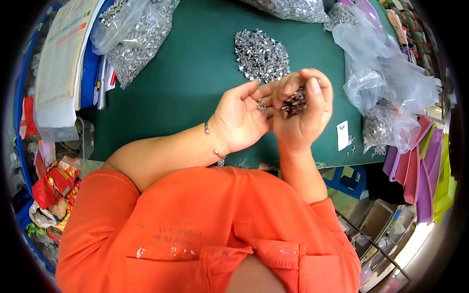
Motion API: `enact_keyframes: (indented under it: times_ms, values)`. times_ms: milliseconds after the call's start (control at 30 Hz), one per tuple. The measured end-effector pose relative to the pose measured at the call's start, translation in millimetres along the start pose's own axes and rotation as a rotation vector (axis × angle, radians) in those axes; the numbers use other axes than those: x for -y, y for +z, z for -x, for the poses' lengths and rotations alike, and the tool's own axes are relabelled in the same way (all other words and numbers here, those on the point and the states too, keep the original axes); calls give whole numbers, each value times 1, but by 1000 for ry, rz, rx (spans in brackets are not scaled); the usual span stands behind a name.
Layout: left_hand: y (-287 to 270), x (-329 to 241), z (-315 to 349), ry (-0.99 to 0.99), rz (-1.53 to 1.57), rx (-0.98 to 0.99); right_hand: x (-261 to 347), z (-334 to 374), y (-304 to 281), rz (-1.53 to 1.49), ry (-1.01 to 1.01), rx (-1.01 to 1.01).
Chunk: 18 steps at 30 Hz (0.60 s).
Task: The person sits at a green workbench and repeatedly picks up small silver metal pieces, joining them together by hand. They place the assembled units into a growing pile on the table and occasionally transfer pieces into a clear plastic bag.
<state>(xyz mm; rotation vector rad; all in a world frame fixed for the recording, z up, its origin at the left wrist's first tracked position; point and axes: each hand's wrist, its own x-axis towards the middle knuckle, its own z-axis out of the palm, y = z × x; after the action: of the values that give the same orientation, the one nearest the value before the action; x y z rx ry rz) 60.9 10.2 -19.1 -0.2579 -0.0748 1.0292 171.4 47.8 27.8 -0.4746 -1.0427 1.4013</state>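
My right hand (304,110) is curled around a handful of small shiny metal pieces (294,103), its thumb and fingertips bent over them. Beside it, touching or nearly so, my left hand (239,117) is turned palm up. A few silvery pieces (261,105) rest on its bent fingers, and the fingertips are partly hidden behind the right hand. Just beyond both hands, a loose pile of the same small metal pieces (261,53) lies on the green table top (161,107). The exact shape of the pieces is too small to tell.
Clear bags of metal pieces stand at the far left (141,41), far middle (293,7) and right (381,127). A small white paper slip (343,135) lies near the front edge, with a few loose pieces beside it. Papers (63,63) hang at left; a blue stool (348,181) is below right.
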Motion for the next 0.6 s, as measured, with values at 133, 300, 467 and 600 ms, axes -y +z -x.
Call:
enact_keyframes:
  times_ms: [133, 300, 467, 600]
  values:
    - [11, 3, 3, 82, -63, -212, 8, -1, 7, 186, -204, 102]
    - [8, 2, 3, 84, -44, -138, 20, -1, 12, 317, -285, 190]
    - [14, 1, 3, 95, -54, -172, 13, -4, 14, 300, -440, 187]
    - [14, 0, 3, 88, -39, -177, 10, -6, 12, 275, -432, 185]
